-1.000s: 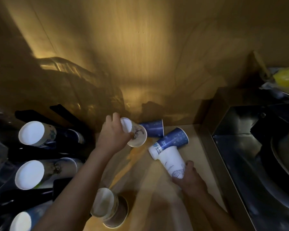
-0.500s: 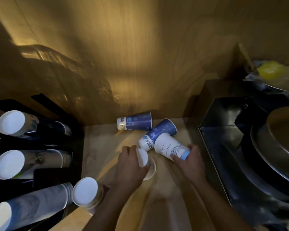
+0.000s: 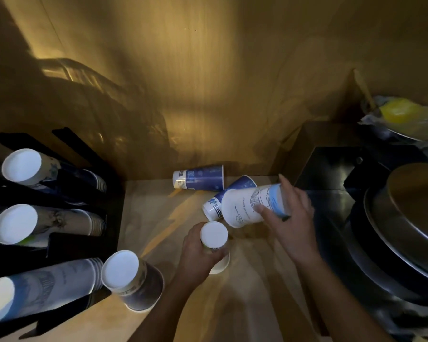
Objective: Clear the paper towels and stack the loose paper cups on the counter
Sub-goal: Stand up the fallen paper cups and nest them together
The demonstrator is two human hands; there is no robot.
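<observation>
You see a dim, amber scene: a warm glow on the wall (image 3: 208,82) at center, deep shadows left, corners bent and smeared.

A single wide-angle view looks from the person's head steeply down and forward onto the wooden tabletop (image 3: 158,218), facing the back wall (image 3: 208,82). It sits close above, both forearms entering from the bottom edge, with edges bowed by the lens.

Two cups (image 3: 198,180) lie behind the hands (image 3: 289,218); racked stacks (image 3: 42,223) stand left.
</observation>
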